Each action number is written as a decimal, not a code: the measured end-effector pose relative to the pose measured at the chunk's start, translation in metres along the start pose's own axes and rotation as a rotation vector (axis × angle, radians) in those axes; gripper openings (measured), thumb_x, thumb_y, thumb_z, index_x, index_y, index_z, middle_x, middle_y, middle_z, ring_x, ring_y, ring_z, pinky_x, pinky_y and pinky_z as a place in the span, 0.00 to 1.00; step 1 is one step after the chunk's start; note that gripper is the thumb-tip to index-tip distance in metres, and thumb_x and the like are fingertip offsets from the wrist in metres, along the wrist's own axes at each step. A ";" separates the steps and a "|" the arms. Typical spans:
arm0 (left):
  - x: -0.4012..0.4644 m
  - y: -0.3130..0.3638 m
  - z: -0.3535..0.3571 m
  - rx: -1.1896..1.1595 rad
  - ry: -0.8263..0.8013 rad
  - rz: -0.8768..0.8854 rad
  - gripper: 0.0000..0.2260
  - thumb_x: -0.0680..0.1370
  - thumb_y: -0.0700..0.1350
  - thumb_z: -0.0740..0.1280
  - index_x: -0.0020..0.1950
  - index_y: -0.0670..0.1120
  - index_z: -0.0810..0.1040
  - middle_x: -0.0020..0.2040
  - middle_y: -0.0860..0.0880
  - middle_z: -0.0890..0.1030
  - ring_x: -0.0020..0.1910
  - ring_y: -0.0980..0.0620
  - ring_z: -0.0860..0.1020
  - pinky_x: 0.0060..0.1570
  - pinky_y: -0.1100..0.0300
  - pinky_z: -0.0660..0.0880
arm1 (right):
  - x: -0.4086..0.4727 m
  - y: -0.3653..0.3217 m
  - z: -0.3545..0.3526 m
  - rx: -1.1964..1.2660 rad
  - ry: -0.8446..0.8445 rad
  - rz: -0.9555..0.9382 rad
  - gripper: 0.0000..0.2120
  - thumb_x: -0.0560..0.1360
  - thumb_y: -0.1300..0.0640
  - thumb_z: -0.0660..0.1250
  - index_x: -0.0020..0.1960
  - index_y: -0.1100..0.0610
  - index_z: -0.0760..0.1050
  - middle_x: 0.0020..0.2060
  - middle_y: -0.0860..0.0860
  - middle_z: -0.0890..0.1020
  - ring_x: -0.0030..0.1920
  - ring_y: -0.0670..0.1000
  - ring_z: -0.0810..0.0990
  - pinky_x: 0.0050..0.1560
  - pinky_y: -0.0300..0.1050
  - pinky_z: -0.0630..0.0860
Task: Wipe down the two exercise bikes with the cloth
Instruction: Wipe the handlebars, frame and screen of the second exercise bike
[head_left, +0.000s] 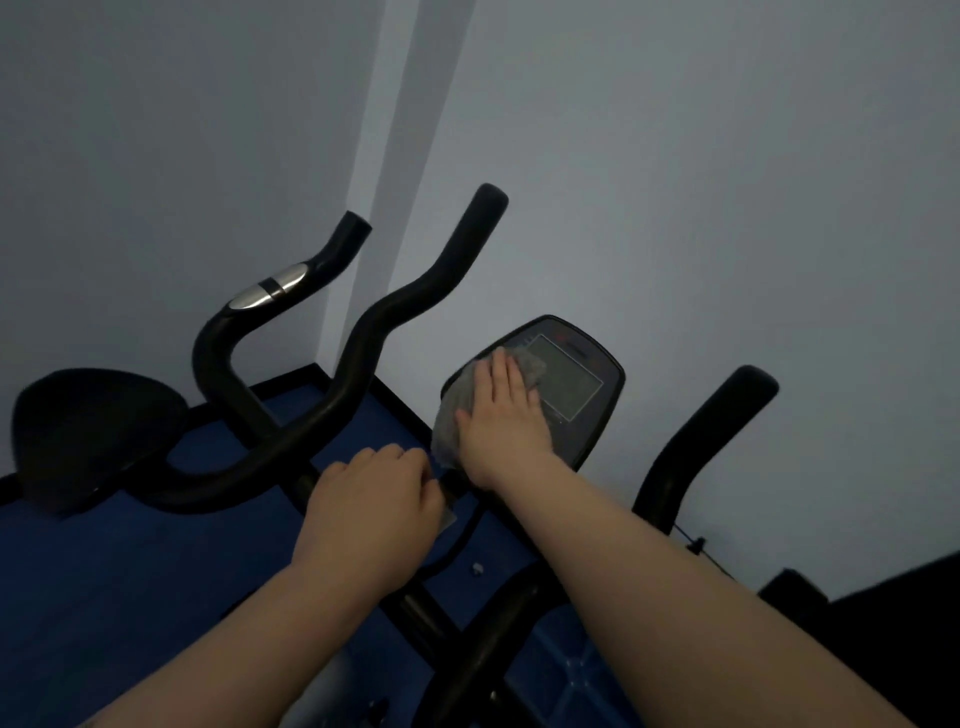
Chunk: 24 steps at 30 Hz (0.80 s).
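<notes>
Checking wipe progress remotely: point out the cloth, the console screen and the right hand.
cloth (448, 415), head view, grey folds left of the hand.
console screen (574, 382), head view, bare display middle.
right hand (501, 415), head view, back of the hand.

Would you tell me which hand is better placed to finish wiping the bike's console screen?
The right hand: it lies flat on the grey cloth, pressed against the black console. The left hand is fisted lower down by the black handlebar stem, without the cloth.

Dim, bluish, soft, tilted wide-angle view
</notes>
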<state>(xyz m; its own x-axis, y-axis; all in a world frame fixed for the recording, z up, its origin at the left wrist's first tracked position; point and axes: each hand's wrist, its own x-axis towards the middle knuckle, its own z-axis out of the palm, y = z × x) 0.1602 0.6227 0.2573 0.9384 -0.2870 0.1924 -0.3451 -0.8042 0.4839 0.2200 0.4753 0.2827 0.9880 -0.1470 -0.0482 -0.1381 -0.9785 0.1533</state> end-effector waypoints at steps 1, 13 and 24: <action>0.000 0.000 0.000 -0.003 -0.003 0.006 0.10 0.80 0.53 0.53 0.47 0.55 0.73 0.45 0.56 0.75 0.44 0.55 0.72 0.44 0.58 0.64 | -0.009 0.010 0.001 -0.021 -0.056 0.015 0.32 0.83 0.48 0.47 0.76 0.61 0.31 0.75 0.58 0.33 0.76 0.56 0.34 0.75 0.55 0.41; -0.002 -0.001 -0.003 0.005 -0.021 -0.013 0.11 0.80 0.54 0.54 0.54 0.56 0.74 0.51 0.57 0.77 0.49 0.55 0.73 0.45 0.59 0.64 | 0.020 0.054 -0.033 0.071 0.009 0.300 0.34 0.82 0.47 0.45 0.75 0.64 0.31 0.75 0.59 0.33 0.76 0.57 0.33 0.75 0.55 0.39; -0.002 -0.002 -0.003 -0.031 -0.026 -0.012 0.11 0.79 0.54 0.54 0.53 0.57 0.74 0.50 0.59 0.76 0.47 0.57 0.72 0.45 0.59 0.64 | -0.017 0.065 -0.009 0.031 -0.170 0.312 0.37 0.82 0.47 0.48 0.73 0.62 0.26 0.73 0.58 0.28 0.74 0.57 0.29 0.73 0.55 0.36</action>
<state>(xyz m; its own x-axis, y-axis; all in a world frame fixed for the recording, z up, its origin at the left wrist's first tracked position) 0.1589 0.6265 0.2587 0.9423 -0.2914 0.1646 -0.3341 -0.7910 0.5126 0.1947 0.4154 0.3019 0.8725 -0.4590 -0.1674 -0.4362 -0.8862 0.1563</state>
